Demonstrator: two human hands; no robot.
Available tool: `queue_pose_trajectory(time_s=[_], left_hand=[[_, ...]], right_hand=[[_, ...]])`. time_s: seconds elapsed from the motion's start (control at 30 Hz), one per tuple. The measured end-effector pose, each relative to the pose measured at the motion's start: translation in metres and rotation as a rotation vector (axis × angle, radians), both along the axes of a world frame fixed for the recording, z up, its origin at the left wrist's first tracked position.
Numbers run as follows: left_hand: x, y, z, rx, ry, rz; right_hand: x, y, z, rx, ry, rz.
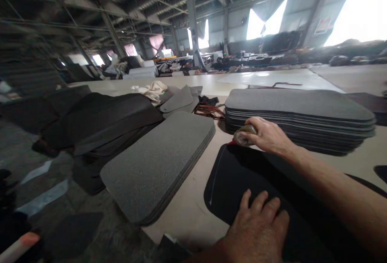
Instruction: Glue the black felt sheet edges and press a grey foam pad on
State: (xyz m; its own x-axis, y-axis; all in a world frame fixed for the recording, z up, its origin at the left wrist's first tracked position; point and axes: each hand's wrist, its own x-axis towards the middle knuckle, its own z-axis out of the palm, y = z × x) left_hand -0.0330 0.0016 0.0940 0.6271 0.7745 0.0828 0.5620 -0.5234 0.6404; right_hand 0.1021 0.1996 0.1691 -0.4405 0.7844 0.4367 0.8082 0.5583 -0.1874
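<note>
My right hand (269,134) grips a short, rounded, brownish container-like tool (243,136) with a red part at its lower end. That red end is at the far left corner of a black rounded sheet (256,166) lying on the table. My left hand (260,224) presses on this sheet with fingers spread and holds nothing. Along the sheet's left edge runs a thin whitish line (214,180). Just beyond my right hand stands a tall stack of grey rounded sheets (296,105). Left of the black sheet lies a lower stack of grey sheets (163,158).
Dark sheets (105,122) are heaped at the left. Behind the lower stack are a crumpled cream cloth (152,91), loose grey pieces (179,99) and brown strips (210,110). Another table (256,78) stretches across the back. The table edge drops to the floor at lower left.
</note>
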Motion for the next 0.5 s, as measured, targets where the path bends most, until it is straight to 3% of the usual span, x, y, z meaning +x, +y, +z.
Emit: queue_pose_trajectory(time_s=[0.27, 0.5], left_hand=[[0.001, -0.001, 0.002, -0.036, -0.01, 0.035], [0.001, -0.004, -0.009, 0.017, 0.014, 0.075]], right_hand=[[0.02, -0.01, 0.018, -0.027, -0.077, -0.023], [0.077, -0.027, 0.032, -0.099, -0.158, -0.119]])
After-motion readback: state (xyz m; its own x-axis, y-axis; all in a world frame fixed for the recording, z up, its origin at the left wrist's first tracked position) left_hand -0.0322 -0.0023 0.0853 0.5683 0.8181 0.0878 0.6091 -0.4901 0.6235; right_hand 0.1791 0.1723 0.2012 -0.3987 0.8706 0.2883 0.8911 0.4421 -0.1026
